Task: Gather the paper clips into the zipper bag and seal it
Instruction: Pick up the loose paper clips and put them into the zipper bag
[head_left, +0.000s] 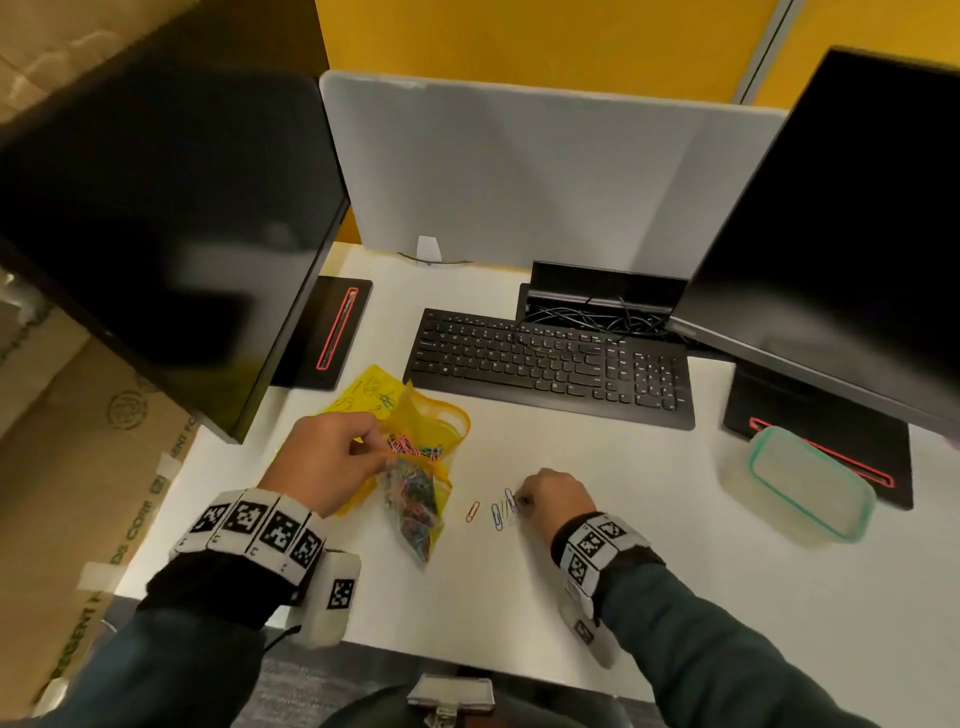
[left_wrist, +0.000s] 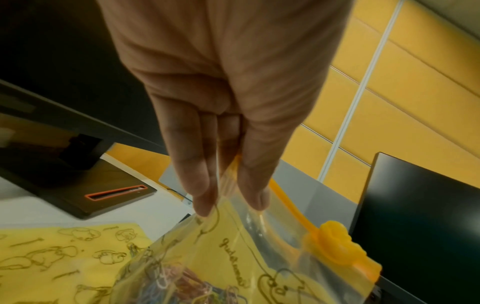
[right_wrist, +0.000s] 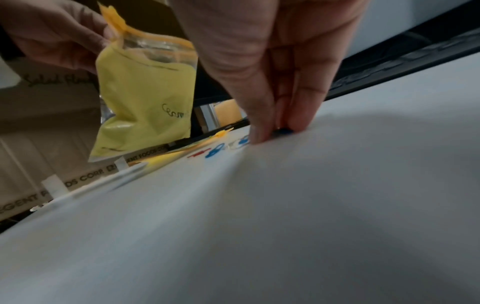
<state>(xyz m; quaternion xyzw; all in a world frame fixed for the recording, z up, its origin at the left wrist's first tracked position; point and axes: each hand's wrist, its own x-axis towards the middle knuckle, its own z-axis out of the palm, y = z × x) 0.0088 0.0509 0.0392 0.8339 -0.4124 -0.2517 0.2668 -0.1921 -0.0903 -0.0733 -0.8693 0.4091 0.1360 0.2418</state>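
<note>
My left hand (head_left: 371, 447) pinches the open rim of a yellow and clear zipper bag (head_left: 415, 488) and holds it above the white table (head_left: 597, 571). The bag holds several coloured paper clips. In the left wrist view my fingers (left_wrist: 205, 185) grip the rim beside the orange slider (left_wrist: 335, 251). A red clip (head_left: 472, 512) and a blue clip (head_left: 497, 516) lie loose to the right of the bag. My right hand (head_left: 522, 500) is down on the table, fingertips pinching a dark blue clip (right_wrist: 283, 131) beside the other clips (right_wrist: 214, 151).
A second yellow bag (head_left: 363, 392) lies flat behind the held one. A black keyboard (head_left: 550, 364) sits further back, with monitors to the left (head_left: 156, 234) and right (head_left: 831, 234). A green-rimmed plastic container (head_left: 810, 483) stands at the right. Cardboard boxes (head_left: 78, 441) are past the left edge.
</note>
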